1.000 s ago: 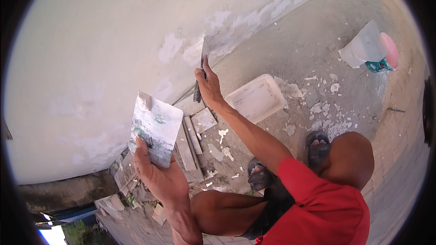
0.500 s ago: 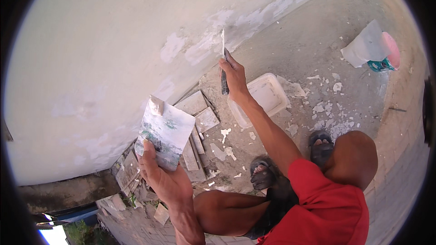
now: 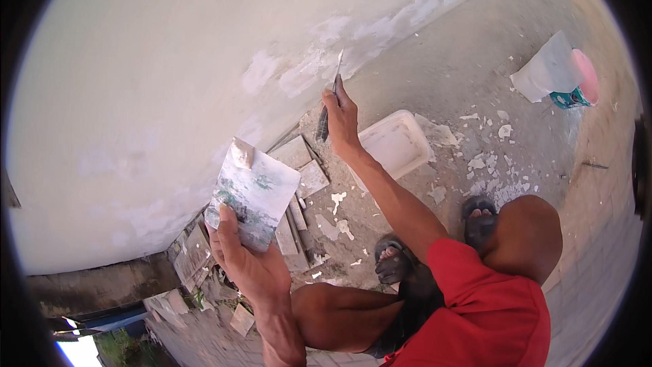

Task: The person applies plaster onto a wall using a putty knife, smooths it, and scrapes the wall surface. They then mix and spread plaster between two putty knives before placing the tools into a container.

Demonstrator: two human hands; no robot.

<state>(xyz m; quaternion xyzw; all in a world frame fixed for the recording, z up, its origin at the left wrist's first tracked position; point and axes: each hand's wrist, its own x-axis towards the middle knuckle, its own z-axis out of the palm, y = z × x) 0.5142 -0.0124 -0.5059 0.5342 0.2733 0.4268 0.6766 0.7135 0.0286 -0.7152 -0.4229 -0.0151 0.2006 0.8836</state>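
Note:
My left hand (image 3: 248, 265) grips the lower edge of a flat, roughly square board (image 3: 261, 194), thumb on top. White and green-grey smears cover the board, and a lump of pale filler (image 3: 242, 154) sits at its far corner. In my right hand (image 3: 341, 119) is a putty knife (image 3: 323, 124) with a dark handle, closed in my fingers. Its thin blade is seen edge-on, with white paste near the tip, and points at the wall (image 3: 156, 95). White patches (image 3: 299, 75) mark the wall's lower part; whether the blade touches them I cannot tell.
A white plastic tub (image 3: 401, 143) stands on the floor beyond my right forearm. Broken tiles (image 3: 292, 153) lean along the wall's foot. Paint flakes (image 3: 506, 187) litter the ground near my sandalled feet. A pink and teal bucket (image 3: 585, 81) with a translucent sheet is at far right.
My right hand has shifted slightly left, tilting the putty knife so its tip leans right. The board in my left hand has moved a little right and up.

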